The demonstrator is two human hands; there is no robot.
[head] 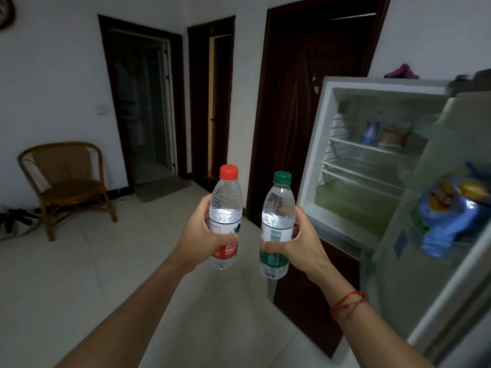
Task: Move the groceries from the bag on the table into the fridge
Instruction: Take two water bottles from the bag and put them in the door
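A: How far along does the person look?

B: Midway, by the look of it. The left hand (198, 235) has its grip wrapped around the red-capped bottle (225, 219), and the right hand (300, 244) has its grip wrapped around the green-capped bottle (276, 227). Both bottles are upright, held out in front of the body, side by side and apart.

A: And the fridge?

B: The fridge (372, 160) stands open to the right, near the green-capped bottle but not yet reached. A blue carton (371, 130) and a round tub (390, 138) sit on the upper wire shelf; the lower shelves look bare. A blue snack bag (449, 208) sits in the door rack (414, 235), though that part is blurred.

A: So what is left?

B: Both bottles have yet to go in. The grocery bag and the desk are out of view, so how much remains there cannot be told.

A: Anything in the way?

B: Little. The tiled floor ahead is bare. A wicker chair (66, 181) stands well off to the left, and dark doorways line the far wall. The open door crowds the right side, so the right arm probably has to pass beside it
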